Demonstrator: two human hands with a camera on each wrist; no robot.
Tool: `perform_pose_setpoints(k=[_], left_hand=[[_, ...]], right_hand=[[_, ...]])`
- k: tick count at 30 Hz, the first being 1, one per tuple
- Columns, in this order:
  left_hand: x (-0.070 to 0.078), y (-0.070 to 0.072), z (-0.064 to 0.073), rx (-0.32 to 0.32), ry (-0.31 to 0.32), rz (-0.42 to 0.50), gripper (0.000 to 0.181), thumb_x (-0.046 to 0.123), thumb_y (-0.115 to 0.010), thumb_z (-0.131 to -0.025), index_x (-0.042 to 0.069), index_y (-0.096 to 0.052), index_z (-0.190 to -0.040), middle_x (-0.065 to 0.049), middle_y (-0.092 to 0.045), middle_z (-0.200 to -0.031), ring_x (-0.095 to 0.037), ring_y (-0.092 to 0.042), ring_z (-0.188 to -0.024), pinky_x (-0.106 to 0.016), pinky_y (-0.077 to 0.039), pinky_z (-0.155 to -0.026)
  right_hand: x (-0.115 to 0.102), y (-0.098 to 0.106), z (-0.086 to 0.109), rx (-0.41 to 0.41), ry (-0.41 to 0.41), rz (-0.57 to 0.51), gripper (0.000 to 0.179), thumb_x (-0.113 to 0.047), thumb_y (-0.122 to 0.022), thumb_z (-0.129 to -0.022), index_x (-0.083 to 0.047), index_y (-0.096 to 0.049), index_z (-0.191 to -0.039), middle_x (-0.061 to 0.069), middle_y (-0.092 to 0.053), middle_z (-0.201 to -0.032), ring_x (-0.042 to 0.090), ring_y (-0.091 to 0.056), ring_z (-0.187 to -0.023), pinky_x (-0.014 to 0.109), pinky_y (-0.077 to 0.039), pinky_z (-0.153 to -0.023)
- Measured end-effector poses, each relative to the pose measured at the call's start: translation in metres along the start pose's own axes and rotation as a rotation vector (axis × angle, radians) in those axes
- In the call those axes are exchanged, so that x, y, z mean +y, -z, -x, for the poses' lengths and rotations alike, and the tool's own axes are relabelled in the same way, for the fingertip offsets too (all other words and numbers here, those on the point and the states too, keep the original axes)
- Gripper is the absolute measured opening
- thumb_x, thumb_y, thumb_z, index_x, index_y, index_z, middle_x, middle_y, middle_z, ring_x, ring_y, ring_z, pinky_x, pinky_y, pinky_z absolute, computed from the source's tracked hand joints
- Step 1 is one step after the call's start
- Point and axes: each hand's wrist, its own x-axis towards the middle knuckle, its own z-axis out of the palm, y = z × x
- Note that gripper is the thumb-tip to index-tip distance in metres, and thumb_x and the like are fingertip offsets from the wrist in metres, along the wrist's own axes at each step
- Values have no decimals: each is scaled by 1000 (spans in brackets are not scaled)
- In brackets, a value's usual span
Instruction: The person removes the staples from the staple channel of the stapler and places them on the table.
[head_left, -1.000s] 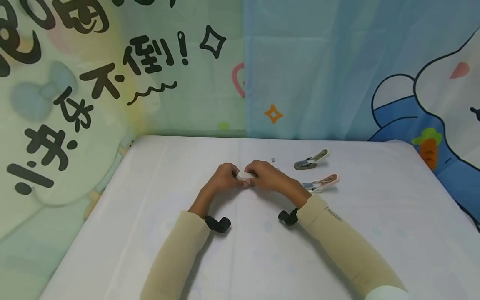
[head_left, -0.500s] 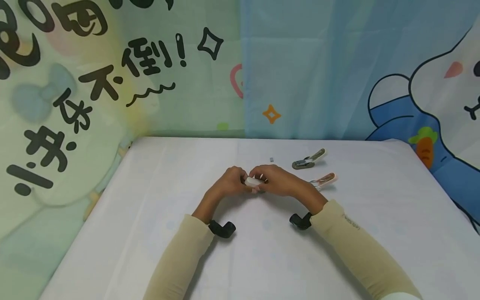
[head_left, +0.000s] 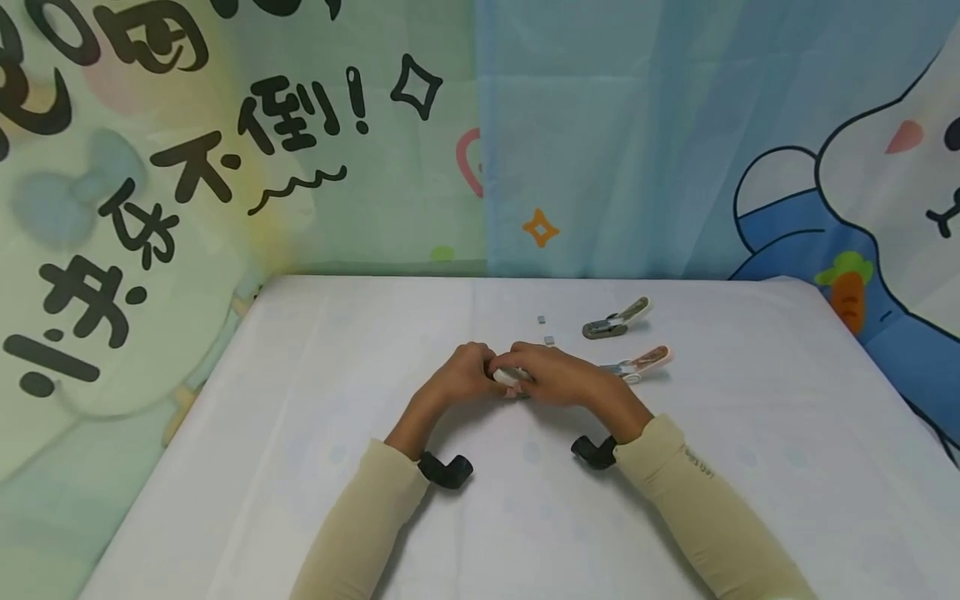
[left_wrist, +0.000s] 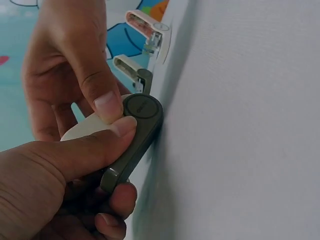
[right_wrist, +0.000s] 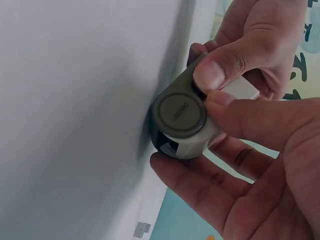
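Between both hands, a little above the table, is a small grey-green and white stapler (left_wrist: 142,130); the head view shows only its white part. My left hand (head_left: 463,375) grips one end, its thumb on the grey side and its fingers curled beneath, as the left wrist view shows. My right hand (head_left: 558,375) pinches the round-hinged end, thumb on the white part. In the right wrist view a dark gap shows below the stapler's round disc (right_wrist: 181,114). Both thumbs lie close together.
Beyond and right of my hands, a grey-green stapler (head_left: 617,319) and a pink one (head_left: 639,364) lie with their arms raised. Two small grey pieces, perhaps staple strips, lie nearby: a far piece (head_left: 542,320) and a nearer piece (head_left: 549,340). A printed curtain (head_left: 600,150) hangs behind the white table (head_left: 360,333).
Both hands have shifted right and nearer the body with the stapler, which stays between them. The nearer grey piece, hidden half a second ago, shows again beyond my right hand.
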Motion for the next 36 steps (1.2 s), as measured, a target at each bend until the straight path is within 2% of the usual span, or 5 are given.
perform_pose_setpoints(k=[10, 16, 21, 27, 36], left_hand=[[-2, 0, 2, -9, 19, -2, 25, 20, -84, -78, 6, -64, -74, -1, -55, -71, -14, -48, -68, -25, -40, -58], [-5, 1, 4, 14, 10, 15, 21, 16, -85, -77, 4, -69, -82, -1, -60, -80, -14, -53, -74, -26, -44, -65], [-6, 0, 4, 6, 27, 38, 23, 16, -86, -75, 4, -69, -84, -2, -61, -83, -15, -54, -77, -26, -45, -67], [-10, 0, 6, -46, 33, 126, 23, 9, -85, -75, 1, -70, -91, -3, -63, -86, -13, -56, -72, -25, -46, -64], [-13, -1, 6, -36, 12, 121, 24, 9, -85, -75, 2, -70, -91, -3, -62, -88, -14, -57, -72, -26, -46, -64]], right_hand=[[2, -7, 5, 66, 15, -44, 34, -2, -58, -97, -16, -58, -127, 2, -55, -112, 16, -52, -89, 36, -43, -77], [16, -4, 8, 100, 12, -318, 31, 5, -54, -96, -8, -45, -123, 12, -55, -116, 23, -61, -93, 38, -47, -77], [25, 0, 11, 82, 6, -452, 26, 2, -59, -93, -5, -48, -116, 19, -54, -122, 30, -62, -106, 39, -49, -83], [37, 7, 21, 125, -115, -297, 16, 1, -68, -83, -9, -59, -92, 3, -63, -91, 17, -54, -72, 33, -45, -66], [41, 10, 22, 80, -189, -192, 14, -5, -75, -82, -16, -67, -82, -5, -61, -80, 15, -52, -71, 34, -44, -66]])
